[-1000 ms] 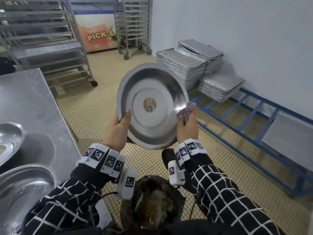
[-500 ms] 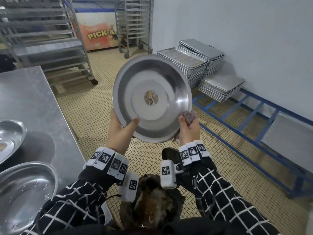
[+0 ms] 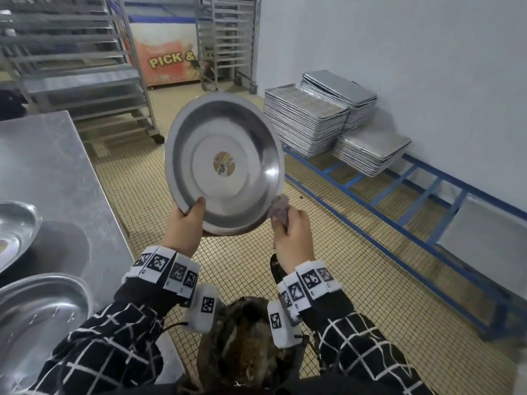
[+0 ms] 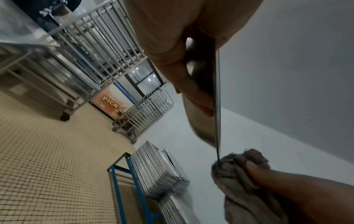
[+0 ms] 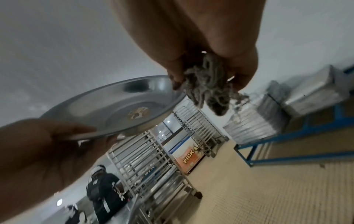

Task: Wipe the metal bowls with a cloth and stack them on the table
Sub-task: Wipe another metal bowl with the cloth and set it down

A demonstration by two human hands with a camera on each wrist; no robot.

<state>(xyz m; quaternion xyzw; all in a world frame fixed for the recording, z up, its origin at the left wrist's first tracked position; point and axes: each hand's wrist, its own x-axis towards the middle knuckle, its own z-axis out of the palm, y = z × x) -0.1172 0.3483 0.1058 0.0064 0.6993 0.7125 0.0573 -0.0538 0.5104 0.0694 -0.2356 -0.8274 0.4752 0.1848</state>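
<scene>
Down comes my cloth (image 3: 279, 210) along the bowl's right rim, now at its lower right edge. Far left, two more bowls (image 3: 34, 317) sit on the steel table (image 3: 57, 172). My left hand (image 3: 182, 226) grips the tilted metal bowl (image 3: 225, 163) at its lower left rim, thumb inside. My right hand (image 3: 293, 238) clenches the bunched cloth against the rim.

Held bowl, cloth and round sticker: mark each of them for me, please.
held bowl (image 3: 251, 143): head view, upper inner wall.
cloth (image 4: 235, 171): left wrist view, bunched part touching the bowl's rim.
round sticker (image 3: 224, 163): head view, its centre, on the bowl's flat bottom.
</scene>
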